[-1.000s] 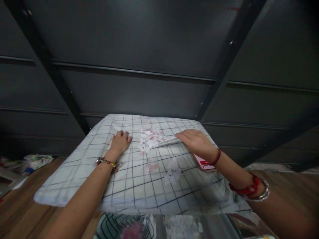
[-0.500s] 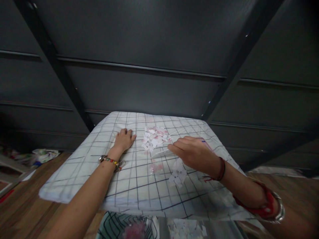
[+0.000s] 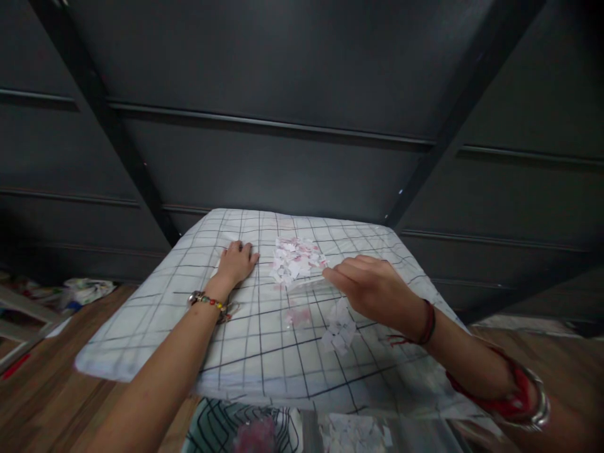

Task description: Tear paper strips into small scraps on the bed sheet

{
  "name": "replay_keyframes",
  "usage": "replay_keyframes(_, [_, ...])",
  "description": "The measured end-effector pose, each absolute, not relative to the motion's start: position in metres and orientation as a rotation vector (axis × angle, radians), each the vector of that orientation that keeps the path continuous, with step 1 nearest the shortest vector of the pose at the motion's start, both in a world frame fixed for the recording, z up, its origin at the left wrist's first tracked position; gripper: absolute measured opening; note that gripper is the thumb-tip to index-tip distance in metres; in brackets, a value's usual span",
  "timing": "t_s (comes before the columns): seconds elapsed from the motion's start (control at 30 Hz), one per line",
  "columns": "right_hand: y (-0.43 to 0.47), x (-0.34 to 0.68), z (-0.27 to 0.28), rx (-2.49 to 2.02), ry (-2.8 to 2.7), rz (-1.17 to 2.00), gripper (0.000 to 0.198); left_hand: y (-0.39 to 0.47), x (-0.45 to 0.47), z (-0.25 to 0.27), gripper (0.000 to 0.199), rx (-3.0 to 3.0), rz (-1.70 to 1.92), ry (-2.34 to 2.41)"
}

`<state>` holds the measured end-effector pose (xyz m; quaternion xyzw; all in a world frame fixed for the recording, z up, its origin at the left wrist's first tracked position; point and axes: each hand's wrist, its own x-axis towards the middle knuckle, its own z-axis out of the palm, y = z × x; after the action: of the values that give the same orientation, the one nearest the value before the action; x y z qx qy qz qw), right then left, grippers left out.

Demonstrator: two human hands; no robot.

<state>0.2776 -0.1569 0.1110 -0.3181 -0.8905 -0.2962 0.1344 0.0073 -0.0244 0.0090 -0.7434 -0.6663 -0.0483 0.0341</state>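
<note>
On the left of the checked cloth, my left hand (image 3: 236, 263) lies palm down with its fingers apart, holding nothing. My right hand (image 3: 365, 286) is closed in a pinch over the right half. From its fingertips a thin, flat whitish piece (image 3: 306, 284) reaches leftward; its exact kind is unclear. Just beyond that piece lies a heap of white and pink paper scraps (image 3: 295, 259), between my two hands. Nearer to me are a small pink patch of bits (image 3: 298, 316), perhaps in clear plastic, and a separate cluster of white scraps (image 3: 340, 328).
The white cloth with dark grid lines (image 3: 264, 365) covers a raised surface against a dark panelled wall (image 3: 274, 170). Below its front edge sit a green-lined container (image 3: 207, 425) with a pink bundle (image 3: 255, 435) and a clear container with white scraps (image 3: 356, 434).
My right hand has shifted slightly to the right, still pinching the flat piece. The left hand stays resting on the cloth. The view has tilted a little.
</note>
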Motion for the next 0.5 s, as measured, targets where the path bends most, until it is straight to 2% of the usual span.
replay_keyframes(0.5, [-0.153, 0.269, 0.111, -0.951, -2.601, -0.827, 0.028, -0.026, 0.008, 0.012, 0.052, -2.305, -0.154, -2.068])
